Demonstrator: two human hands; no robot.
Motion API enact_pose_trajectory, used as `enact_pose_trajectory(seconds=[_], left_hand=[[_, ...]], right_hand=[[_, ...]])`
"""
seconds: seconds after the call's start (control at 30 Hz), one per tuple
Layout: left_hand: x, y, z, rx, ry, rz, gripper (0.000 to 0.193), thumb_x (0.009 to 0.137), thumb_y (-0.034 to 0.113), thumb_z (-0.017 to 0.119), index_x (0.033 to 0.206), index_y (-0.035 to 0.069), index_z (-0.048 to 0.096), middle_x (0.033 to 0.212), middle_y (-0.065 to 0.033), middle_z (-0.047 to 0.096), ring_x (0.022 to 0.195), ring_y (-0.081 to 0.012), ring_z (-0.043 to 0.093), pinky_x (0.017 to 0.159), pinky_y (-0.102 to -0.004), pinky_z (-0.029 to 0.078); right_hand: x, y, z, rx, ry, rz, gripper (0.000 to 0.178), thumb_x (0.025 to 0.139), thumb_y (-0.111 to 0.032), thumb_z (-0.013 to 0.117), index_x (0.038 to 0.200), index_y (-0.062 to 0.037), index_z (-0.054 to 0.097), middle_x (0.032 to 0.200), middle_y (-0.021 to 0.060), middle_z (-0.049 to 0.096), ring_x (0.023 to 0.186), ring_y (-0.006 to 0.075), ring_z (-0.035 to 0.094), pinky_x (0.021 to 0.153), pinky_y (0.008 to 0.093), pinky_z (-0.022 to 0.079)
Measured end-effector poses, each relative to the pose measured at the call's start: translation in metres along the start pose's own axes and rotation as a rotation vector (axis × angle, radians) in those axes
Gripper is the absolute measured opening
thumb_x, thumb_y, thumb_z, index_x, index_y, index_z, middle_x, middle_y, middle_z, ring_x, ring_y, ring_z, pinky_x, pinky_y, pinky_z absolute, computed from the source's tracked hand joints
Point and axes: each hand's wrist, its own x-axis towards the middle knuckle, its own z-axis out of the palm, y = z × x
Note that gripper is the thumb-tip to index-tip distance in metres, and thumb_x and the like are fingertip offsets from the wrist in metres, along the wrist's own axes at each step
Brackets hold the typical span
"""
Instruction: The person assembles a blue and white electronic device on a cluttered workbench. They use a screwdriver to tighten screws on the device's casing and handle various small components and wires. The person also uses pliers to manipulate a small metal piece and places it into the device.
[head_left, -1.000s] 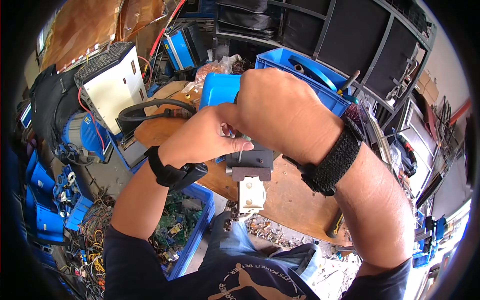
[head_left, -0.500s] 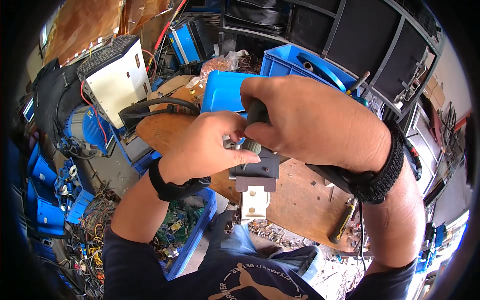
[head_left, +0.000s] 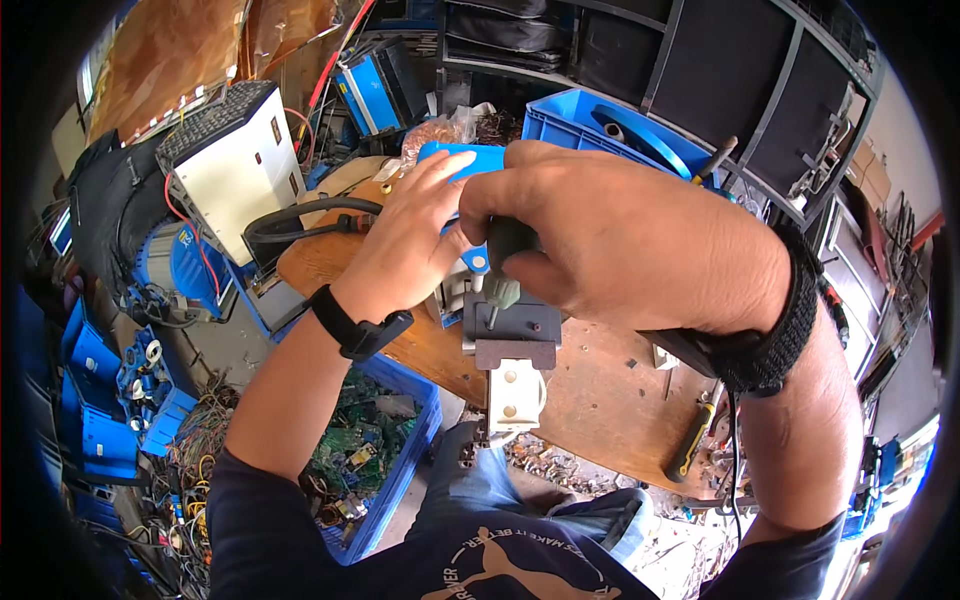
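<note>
My right hand (head_left: pixel 600 230) wraps round the dark green handle of a screwdriver (head_left: pixel 502 290). The shaft points down at a flat dark grey part (head_left: pixel 528 318) with a small hole or screw on its right side. Next to my right knuckles, my left hand (head_left: pixel 408 238) is open with its fingers stretched out; its thumb is close to the screwdriver handle. The grey part sits above a brown strip on a cream clamp-like fixture (head_left: pixel 514 395) at the wooden bench's near edge. My hands partly hide the rest of the fixture and a blue lid-like thing (head_left: pixel 485 157) behind them.
A yellow-and-black handled tool (head_left: pixel 690 443) lies on the right of the wooden bench (head_left: pixel 600 420). A blue crate (head_left: pixel 425 425) of green circuit boards is at lower left. Behind the bench stand another blue crate (head_left: pixel 560 125) and a white cabinet (head_left: pixel 245 165). Tangled wires cover the left floor.
My left hand has let go near the screwdriver's lower end and moved up and left, its fingers opening. My right hand stays on the handle, and more of the grey part shows.
</note>
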Motion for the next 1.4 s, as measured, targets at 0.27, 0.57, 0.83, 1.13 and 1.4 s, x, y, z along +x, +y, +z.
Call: enact_pose_trajectory(seconds=[0.27, 0.57, 0.83, 1.13, 1.4], left_hand=[[0.007, -0.018, 0.013, 0.311, -0.011, 0.063, 0.031, 0.090, 0.020, 0.058, 0.116, 0.003, 0.061, 0.130, -0.0158, 0.056, 0.127, -0.0375, 0.046, 0.108, -0.0472, 0.034], [0.035, -0.027, 0.013, 0.231, -0.115, -0.001, 0.034, 0.094, 0.024, 0.056, 0.119, 0.002, 0.062, 0.127, -0.0174, 0.059, 0.124, -0.0345, 0.049, 0.106, -0.0438, 0.036], [0.018, -0.019, 0.015, 0.349, -0.016, -0.004, 0.040, 0.092, 0.024, 0.060, 0.124, 0.001, 0.060, 0.132, -0.0154, 0.056, 0.129, -0.0339, 0.046, 0.109, -0.0434, 0.034], [0.026, -0.005, 0.004, 0.264, -0.055, 0.076, 0.027, 0.085, 0.015, 0.060, 0.108, 0.001, 0.062, 0.116, -0.0171, 0.061, 0.116, -0.0361, 0.052, 0.100, -0.0422, 0.042], [0.032, 0.004, 0.008, 0.310, -0.138, -0.266, 0.030, 0.086, 0.014, 0.056, 0.112, 0.002, 0.063, 0.125, -0.0179, 0.059, 0.124, -0.0364, 0.048, 0.104, -0.0394, 0.039]], right_hand=[[0.013, 0.003, 0.011, -0.290, 0.142, 0.136, 0.029, 0.083, -0.019, 0.065, 0.105, 0.0002, 0.063, 0.090, 0.0230, 0.065, 0.086, 0.0375, 0.064, 0.077, 0.0430, 0.051], [0.019, 0.016, -0.004, -0.381, 0.119, 0.301, 0.043, 0.083, -0.032, 0.070, 0.108, 0.0022, 0.062, 0.089, 0.0219, 0.067, 0.083, 0.0364, 0.066, 0.074, 0.0422, 0.052], [0.011, 0.020, -0.002, -0.135, 0.162, 0.194, 0.045, 0.077, -0.031, 0.073, 0.105, 0.0021, 0.062, 0.087, 0.0213, 0.068, 0.083, 0.0345, 0.067, 0.073, 0.0405, 0.052], [0.008, 0.014, -0.005, -0.146, 0.058, 0.083, 0.028, 0.083, -0.021, 0.063, 0.099, 0.0007, 0.065, 0.078, 0.0209, 0.066, 0.075, 0.0369, 0.066, 0.069, 0.0413, 0.054], [0.018, 0.027, -0.001, -0.259, 0.226, 0.091, 0.030, 0.079, -0.027, 0.062, 0.091, 0.0005, 0.069, 0.078, 0.0203, 0.067, 0.076, 0.0396, 0.066, 0.072, 0.0439, 0.054]])
